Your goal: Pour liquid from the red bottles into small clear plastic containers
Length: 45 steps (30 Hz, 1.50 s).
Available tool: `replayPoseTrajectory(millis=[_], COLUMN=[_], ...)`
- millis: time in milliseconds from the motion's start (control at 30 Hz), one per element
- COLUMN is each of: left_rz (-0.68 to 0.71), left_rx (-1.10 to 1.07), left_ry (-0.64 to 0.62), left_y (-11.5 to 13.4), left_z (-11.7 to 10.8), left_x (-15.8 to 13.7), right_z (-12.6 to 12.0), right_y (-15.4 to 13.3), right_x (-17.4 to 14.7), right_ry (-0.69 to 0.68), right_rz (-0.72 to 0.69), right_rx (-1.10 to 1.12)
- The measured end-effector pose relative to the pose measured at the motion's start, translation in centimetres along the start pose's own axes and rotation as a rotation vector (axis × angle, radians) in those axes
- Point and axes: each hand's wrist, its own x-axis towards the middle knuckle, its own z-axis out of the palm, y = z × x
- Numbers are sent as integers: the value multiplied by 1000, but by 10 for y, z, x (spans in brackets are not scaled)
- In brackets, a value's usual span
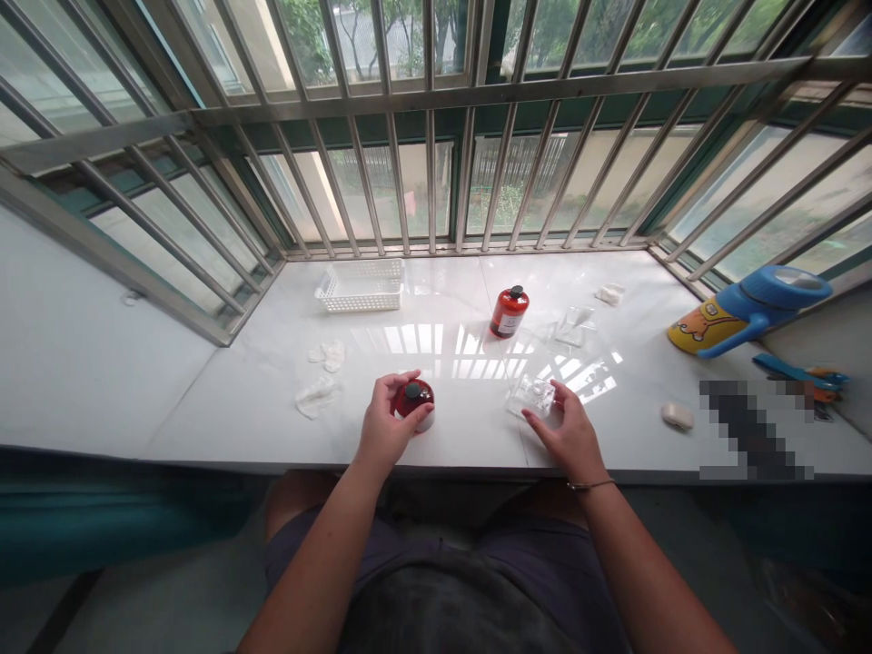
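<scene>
Dark, blurred clothing [442,610] is cropped; left hand [385,416] clasps, partly hiding, a red black-capped bottle [423,394]; right hand [572,434] pinches clear plastic packaging [531,396].

Center: red bottle [505,320], black cap [516,292], white label [508,324]. Lower center: darker red bottle [423,394], black cap too; right of it, colourless see-through plastic piece [528,397]. Desk [232,400] white. Basket [361,302], left of center: white, perforated grid. Right: flask [732,307] blue over yellow, orange cartoon print.
</scene>
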Motion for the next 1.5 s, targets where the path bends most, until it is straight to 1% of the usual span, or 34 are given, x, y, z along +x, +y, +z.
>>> replayPoseTrajectory(millis=[100, 167, 267, 433, 600, 833, 1100, 1333, 1433, 1500], left_rz=[-19, -26, 0, -14, 2, 59, 97, 62, 89, 108], left_rx=[61, 17, -44, 44, -51, 104, 109, 132, 97, 121], left_ry=[-11, -5, 14, -14, 11, -13, -10, -5, -10, -16], left_y=[2, 2, 2, 2, -2, -3, -5, -6, -7, -8], left_z=[0, 0, 0, -1, 0, -3, -3, -4, -4, -4], left_x=[1, 1, 1, 1, 2, 2, -1, 1, 0, 0], right_z=[0, 0, 0, 0, 0, -1, -1, -1, -1, -1], right_y=[0, -1, -1, 0, -1, -3, -1, -2, -3, -3], right_x=[0, 0, 0, 0, 0, 0, 0, 0, 0, 0], right_ry=[1, 2, 3, 2, -4, -6, -14, -10, -5, -2], right_rz=[-9, -8, -6, -1, 13, 19, 30, 15, 9, 7], right_rx=[3, 4, 3, 1, 5, -1, -4, -1, -3, -3])
